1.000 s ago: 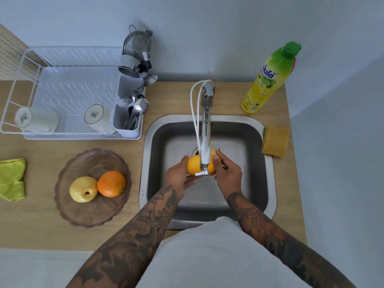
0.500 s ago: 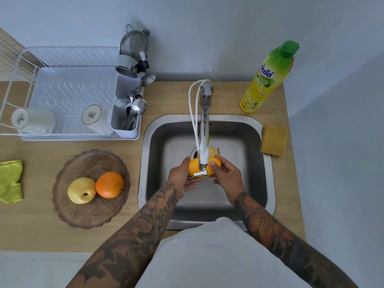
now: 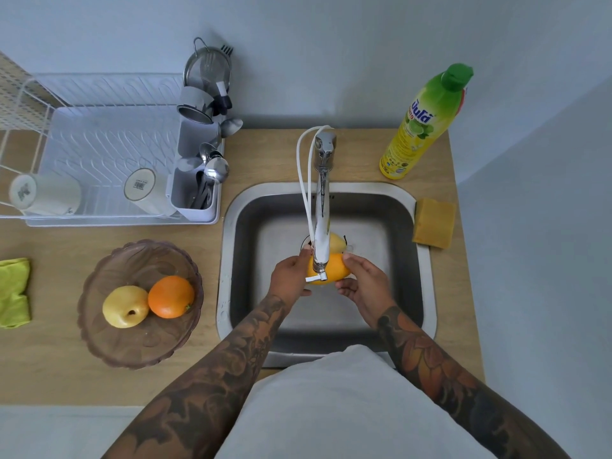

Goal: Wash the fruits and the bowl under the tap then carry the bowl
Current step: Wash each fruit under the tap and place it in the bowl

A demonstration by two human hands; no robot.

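Under the tap (image 3: 322, 207), over the steel sink (image 3: 427, 260), I hold an orange fruit (image 3: 336, 271) between both hands. My left hand (image 3: 289, 276) grips its left side and my right hand (image 3: 362, 283) cups its right side, with the spout hiding part of it. A yellow fruit (image 3: 337, 243) lies in the sink just behind the spout. On the counter to the left stands a brown glass bowl (image 3: 139, 342) holding a yellow apple (image 3: 124, 309) and an orange (image 3: 170, 296).
A white dish rack (image 3: 99, 144) with cups and a cutlery holder stands at the back left. A green cloth (image 3: 13, 293) lies at the far left edge. A dish soap bottle (image 3: 424, 124) and a yellow sponge (image 3: 433, 223) sit right of the sink.
The orange fruit has turned a little between my hands under the tap, and my right hand's fingers have shifted lower on it. The bowl and its fruits are unmoved.
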